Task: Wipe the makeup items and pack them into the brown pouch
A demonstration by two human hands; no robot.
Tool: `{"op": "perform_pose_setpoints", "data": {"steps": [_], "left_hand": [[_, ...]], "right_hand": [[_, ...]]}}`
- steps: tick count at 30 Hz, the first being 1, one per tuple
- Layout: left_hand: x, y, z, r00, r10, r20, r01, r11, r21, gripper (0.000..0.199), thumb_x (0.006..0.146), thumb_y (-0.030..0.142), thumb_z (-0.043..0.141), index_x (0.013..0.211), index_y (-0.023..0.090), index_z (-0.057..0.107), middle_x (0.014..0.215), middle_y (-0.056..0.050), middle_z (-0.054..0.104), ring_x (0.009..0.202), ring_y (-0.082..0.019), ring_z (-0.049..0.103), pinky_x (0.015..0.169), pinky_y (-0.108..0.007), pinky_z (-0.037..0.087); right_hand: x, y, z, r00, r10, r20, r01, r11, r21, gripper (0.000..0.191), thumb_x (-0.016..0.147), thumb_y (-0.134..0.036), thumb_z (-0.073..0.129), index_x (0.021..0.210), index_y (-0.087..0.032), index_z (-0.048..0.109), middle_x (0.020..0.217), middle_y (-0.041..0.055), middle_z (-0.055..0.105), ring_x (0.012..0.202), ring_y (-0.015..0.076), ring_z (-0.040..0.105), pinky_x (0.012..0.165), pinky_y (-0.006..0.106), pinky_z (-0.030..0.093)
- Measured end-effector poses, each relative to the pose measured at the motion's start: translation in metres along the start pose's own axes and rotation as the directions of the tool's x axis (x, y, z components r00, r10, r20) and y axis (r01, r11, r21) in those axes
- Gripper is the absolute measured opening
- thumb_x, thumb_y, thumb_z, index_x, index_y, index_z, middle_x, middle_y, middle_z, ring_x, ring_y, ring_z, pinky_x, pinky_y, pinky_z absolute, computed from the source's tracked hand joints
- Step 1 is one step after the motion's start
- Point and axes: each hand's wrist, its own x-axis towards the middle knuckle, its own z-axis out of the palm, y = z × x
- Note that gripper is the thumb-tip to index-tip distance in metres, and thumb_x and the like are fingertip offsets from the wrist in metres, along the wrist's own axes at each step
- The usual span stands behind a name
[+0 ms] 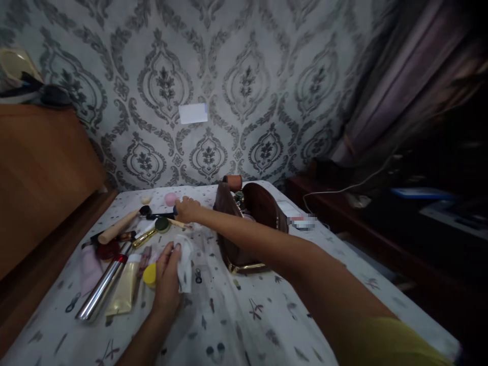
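My left hand (168,269) is closed on a thin white tissue (185,267), which hangs from its fingers above the cloth. A round yellow lid (150,275) shows right beside that hand. Farther back, my right hand (187,209) reaches across, fingers curled together around something small and dark at the fingertips. A slim black item (162,216) lies against those fingertips; whether it is the thing gripped is unclear. Close by are a pink sponge (171,199), a gold-handled tool with a round dark head (152,231) and a pale wooden-looking stick (179,223).
A brown handbag (229,244) stands unzipped under my right forearm. At left lie a silver tube (102,287), a cream tube (125,290), a pink tube (90,269) and a beige tube (118,227). An orange-brown cabinet (41,178) borders the left; a white cable (343,190) runs at right.
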Motion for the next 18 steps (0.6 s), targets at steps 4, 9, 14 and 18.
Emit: {"op": "perform_pose_setpoints", "data": {"steps": [4,9,14,18], "left_hand": [[0.0,0.008,-0.002,0.998,0.048,-0.029,-0.047,0.998,0.03,0.044,0.072,0.053,0.074,0.103,0.022,0.067,0.092,-0.002,0.068,0.082,-0.017,0.064,0.073,-0.025,0.053],[-0.006,0.019,0.001,0.994,0.11,0.014,-0.111,0.993,0.028,0.048,0.064,0.055,0.08,0.093,0.019,0.066,0.085,0.001,0.065,0.072,-0.012,0.058,0.063,-0.02,0.049],[-0.004,0.02,0.002,0.988,0.152,0.029,-0.152,0.988,0.031,0.047,0.069,0.055,0.075,0.099,0.021,0.064,0.085,0.001,0.064,0.073,-0.014,0.058,0.066,-0.021,0.048],[0.002,0.02,-0.001,0.96,0.269,0.082,-0.277,0.955,0.105,0.041,0.076,0.056,0.069,0.098,0.022,0.062,0.083,0.002,0.061,0.074,-0.014,0.055,0.068,-0.021,0.047]], "right_hand": [[0.008,-0.007,0.011,0.999,0.033,-0.01,-0.032,0.996,0.084,0.056,0.083,-0.037,0.068,0.131,-0.015,0.048,0.136,0.023,0.051,0.123,0.0369,0.055,0.093,0.052,0.051],[0.012,-0.013,0.032,0.992,0.119,-0.037,-0.11,0.976,0.189,0.054,0.082,-0.032,0.07,0.13,-0.019,0.049,0.144,0.0211,0.041,0.13,0.0383,0.047,0.093,0.051,0.05],[0.004,-0.01,0.04,0.98,0.18,-0.082,-0.151,0.95,0.274,0.054,0.081,-0.025,0.069,0.13,-0.026,0.046,0.14,0.0156,0.041,0.127,0.0341,0.047,0.092,0.046,0.049],[-0.006,-0.01,0.036,0.971,0.194,-0.14,-0.14,0.935,0.327,0.047,0.083,-0.017,0.064,0.125,-0.029,0.048,0.133,0.0128,0.045,0.125,0.0306,0.047,0.093,0.042,0.047]]}}
